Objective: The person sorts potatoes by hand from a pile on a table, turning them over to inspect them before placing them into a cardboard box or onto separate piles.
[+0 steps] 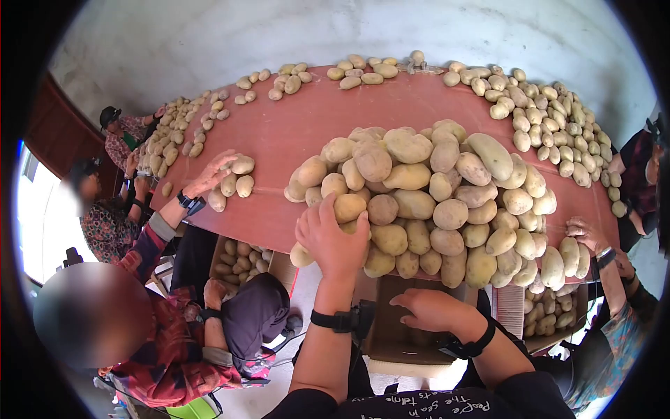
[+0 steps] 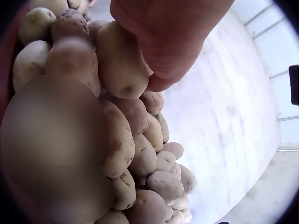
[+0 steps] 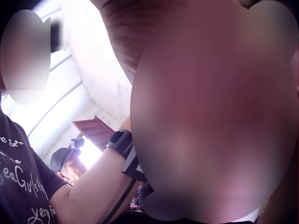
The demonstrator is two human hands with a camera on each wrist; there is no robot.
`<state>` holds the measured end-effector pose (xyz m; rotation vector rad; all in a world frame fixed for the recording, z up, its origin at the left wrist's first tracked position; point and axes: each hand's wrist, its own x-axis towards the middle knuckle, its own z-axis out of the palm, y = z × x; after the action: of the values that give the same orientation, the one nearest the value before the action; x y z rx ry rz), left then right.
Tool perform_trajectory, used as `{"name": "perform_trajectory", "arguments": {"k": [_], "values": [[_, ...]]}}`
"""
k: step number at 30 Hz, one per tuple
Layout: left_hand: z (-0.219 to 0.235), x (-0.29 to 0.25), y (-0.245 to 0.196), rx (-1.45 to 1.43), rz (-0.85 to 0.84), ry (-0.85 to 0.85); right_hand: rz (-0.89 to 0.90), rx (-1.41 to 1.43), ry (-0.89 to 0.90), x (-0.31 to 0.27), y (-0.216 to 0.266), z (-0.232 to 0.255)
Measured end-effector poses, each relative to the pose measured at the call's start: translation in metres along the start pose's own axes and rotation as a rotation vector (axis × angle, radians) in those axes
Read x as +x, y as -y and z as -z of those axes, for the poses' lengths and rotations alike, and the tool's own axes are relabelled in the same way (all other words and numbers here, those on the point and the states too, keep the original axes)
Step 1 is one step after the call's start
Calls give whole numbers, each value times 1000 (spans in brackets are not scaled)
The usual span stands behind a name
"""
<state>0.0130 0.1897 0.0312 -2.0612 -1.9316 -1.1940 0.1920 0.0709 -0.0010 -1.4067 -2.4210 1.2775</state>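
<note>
A big heap of potatoes [image 1: 433, 202] lies at the near side of the red table. My left hand [image 1: 335, 241] reaches to the heap's left front and grips a yellowish potato [image 1: 350, 207], thumb on its right side. In the left wrist view the held potato [image 2: 121, 63] shows beneath the fingers, with more potatoes packed around it. My right hand [image 1: 436, 311] hovers in front of the heap, above a cardboard box [image 1: 405, 342], its fingers loosely extended and holding nothing. Blur covers most of the right wrist view.
Beside me on the left, a seated person's hand [image 1: 213, 173] reaches to a few potatoes [image 1: 237, 183] on the red table [image 1: 307, 133]. On the right another person's hand [image 1: 587, 234] is near the heap. Boxes of potatoes [image 1: 241, 260] stand below the edge. More potatoes [image 1: 544, 115] line the far rim.
</note>
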Motion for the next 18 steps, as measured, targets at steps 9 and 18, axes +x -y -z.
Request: {"name": "perform_trajectory", "arguments": {"k": [9, 18], "values": [[-8, -4, 8, -209, 56, -60, 58, 28, -1, 6, 6, -3], [8, -14, 7, -685, -126, -251, 184, 555, -189, -4, 14, 21]]}}
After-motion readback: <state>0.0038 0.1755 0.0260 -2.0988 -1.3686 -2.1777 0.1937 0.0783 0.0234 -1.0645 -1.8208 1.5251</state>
